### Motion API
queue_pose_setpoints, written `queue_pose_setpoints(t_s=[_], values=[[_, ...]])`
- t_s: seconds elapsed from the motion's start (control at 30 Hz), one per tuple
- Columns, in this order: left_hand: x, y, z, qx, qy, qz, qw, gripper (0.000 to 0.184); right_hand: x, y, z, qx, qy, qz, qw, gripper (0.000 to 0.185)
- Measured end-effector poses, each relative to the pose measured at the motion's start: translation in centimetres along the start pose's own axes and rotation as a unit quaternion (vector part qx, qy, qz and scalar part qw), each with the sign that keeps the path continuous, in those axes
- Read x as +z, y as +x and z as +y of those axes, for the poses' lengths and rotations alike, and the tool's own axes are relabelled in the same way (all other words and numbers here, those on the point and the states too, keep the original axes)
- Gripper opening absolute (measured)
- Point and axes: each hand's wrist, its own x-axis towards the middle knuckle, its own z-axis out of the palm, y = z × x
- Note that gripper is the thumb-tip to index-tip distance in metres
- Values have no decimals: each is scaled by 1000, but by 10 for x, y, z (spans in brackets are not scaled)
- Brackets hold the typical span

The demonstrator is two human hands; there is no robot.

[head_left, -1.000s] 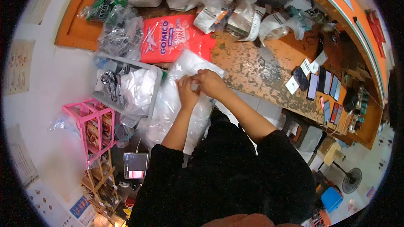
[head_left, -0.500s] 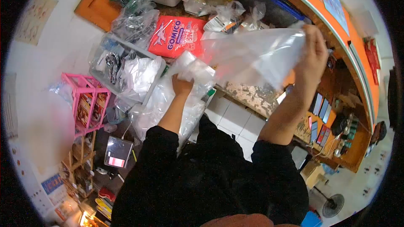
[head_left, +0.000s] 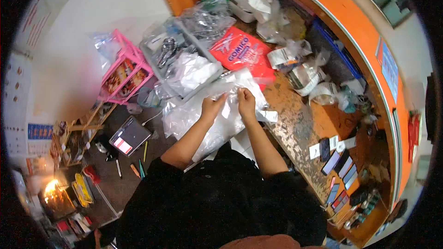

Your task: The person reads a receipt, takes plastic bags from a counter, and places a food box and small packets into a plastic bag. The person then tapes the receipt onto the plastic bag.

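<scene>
While the left hand (head_left: 212, 108) and right hand (head_left: 247, 102) hang just apart, the grip of each is pinched, thumb against bent fingers, on thin clear film. That film belongs to the clear plastic bags (head_left: 221, 128), whose crinkled pile spreads directly beneath both hands and out to either side of them. A gray plastic bin (head_left: 197, 46) stands just beyond the left hand, with white plastic bundles (head_left: 196, 71) inside. Ahead of the right hand lies a red GOMICO packet (head_left: 244, 55), near the bin. Farther right, the worn wooden bench (head_left: 291, 117) carries several smartphones (head_left: 341, 166). Leftward are a pink rack (head_left: 148, 68) and a tablet (head_left: 134, 134).
</scene>
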Motion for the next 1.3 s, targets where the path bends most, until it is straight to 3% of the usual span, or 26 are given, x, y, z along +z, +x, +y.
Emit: queue_pose_setpoints(t_s=[0.13, 0.2, 0.23, 0.27, 0.37, 0.4, 0.43, 0.47, 0.5, 0.53, 0.6, 0.67, 0.7, 0.77, 0.8, 0.83, 0.87, 0.9, 0.93, 0.97, 1.0, 1.07, 1.13, 1.17, 1.27, 1.3], values=[[-43, -26, -24, 43, -115, 43, 992, 23, -8, 30, 60, -122, -132, 73, 981, 19], [-77, -36, -46, 35, -203, 61, 977, 17, -33, 50, 47, 13, -123, 171, 977, 18], [-94, -52, -37, 12, -256, 43, 966, 19, -59, 73, 66, -43, -193, 239, 951, 20], [-112, -69, -29, -10, -309, 26, 951, 23, -74, 73, 38, -169, -245, 313, 902, 17], [-177, -133, -11, 73, -396, -4, 915, 43, -74, 69, -49, -120, 29, 322, 939, 21], [-198, -156, 0, 111, -425, -20, 898, 50, -62, 58, -81, -265, -95, 303, 910, 26], [-219, -182, 14, 122, -416, -27, 901, 52, -49, 50, -94, -404, -212, 272, 847, 31], [-233, -203, 20, 146, -420, -25, 895, 51, -36, 46, -87, -404, -209, 257, 853, 31], [-245, -224, 32, 170, -424, -24, 889, 51, -23, 42, -77, -389, -241, 152, 876, 36], [-245, -237, 41, 161, -449, -5, 879, 51, -12, 38, -63, -370, -273, 48, 887, 41], [-240, -260, 70, 144, -496, 33, 856, 50, 8, 31, 23, -229, -427, -42, 874, 46], [-216, -261, 92, 197, -553, -64, 807, 54, 1, 63, 128, -130, -453, -303, 828, 49], [-205, -260, 100, 223, -578, -116, 777, 57, 13, 49, 96, -135, -454, -298, 829, 49], [-192, -262, 110, 271, -616, -216, 708, 61, 48, 8, 24, -96, -589, -139, 790, 43], [-198, -268, 106, 283, -623, -238, 689, 62, 58, -2, 0, -99, -588, -139, 791, 43], [-203, -274, 101, 293, -630, -261, 671, 63, 67, -12, -18, -184, -486, -82, 851, 39], [-217, -279, 83, 295, -583, -232, 721, 68, 74, -23, -30, -263, -373, -23, 889, 35], [-234, -283, 60, 296, -534, -201, 766, 73, 76, -33, -36, -240, -272, -138, 922, 31], [-252, -287, 37, 296, -482, -170, 807, 78, 85, -57, -65, -56, -170, -302, 936, 49], [-268, -295, 17, 294, -427, -135, 844, 83, 85, -74, -59, 128, -91, -419, 894, 59], [-274, -311, 14, 297, -421, -106, 850, 85, 93, -100, -70, 307, -9, -515, 800, 70], [-285, -344, 9, 299, -407, -48, 862, 89, 108, -161, -123, 304, 7, -651, 696, 87], [-322, -379, -25, 288, -426, -32, 857, 83, 136, -194, -114, 252, -11, -696, 672, 91], [-337, -397, -34, 289, -413, -14, 863, 79, 149, -205, -89, 166, -122, -707, 677, 90], [-381, -453, -58, 300, -428, 13, 853, 74, 177, -257, -59, 208, -130, -694, 677, 77], [-394, -473, -56, 305, -427, 22, 851, 73, 191, -286, -75, 231, 43, -750, 619, 69]])
